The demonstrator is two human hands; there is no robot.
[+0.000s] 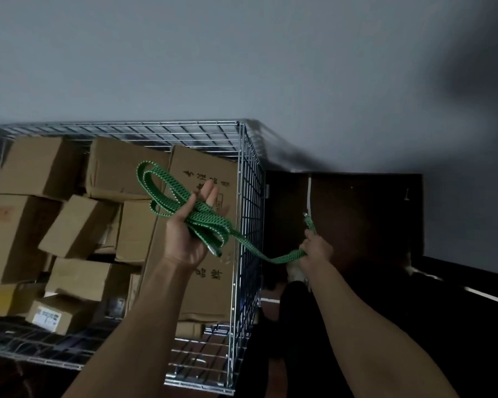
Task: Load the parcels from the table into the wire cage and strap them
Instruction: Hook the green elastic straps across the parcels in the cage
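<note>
- A green strap [210, 222] runs between two bare hands in front of a wire cage [249, 196] that stands against a grey wall.
- The left hand [189, 237] is palm up with its fingers nearly straight. Its grip is wide, and several loose coils of the strap lie across the palm.
- The right hand [316, 248], just beside the cage's right wall, has its grip closed round the strap near one end. A metal hook [307, 218] sticks up above the fist.
- A second metal end [213, 250] hangs below the left palm.
- The strap looks like light, soft, flat webbing. It sags between the hands and likely tangles easily, so it is best held near a hook, with the spare coils kept in the other hand.
- The parcels [78, 225] are plain cardboard boxes, already inside the cage, piled unevenly, some tilted. They look stiff-sided and probably light to moderate in weight.
- Count: one strap, one cage, two hook ends, and about ten parcels in view. One large printed box [204, 282] stands upright against the right wall. Others may be hidden behind.
- No parcel is seen outside the cage.
</note>
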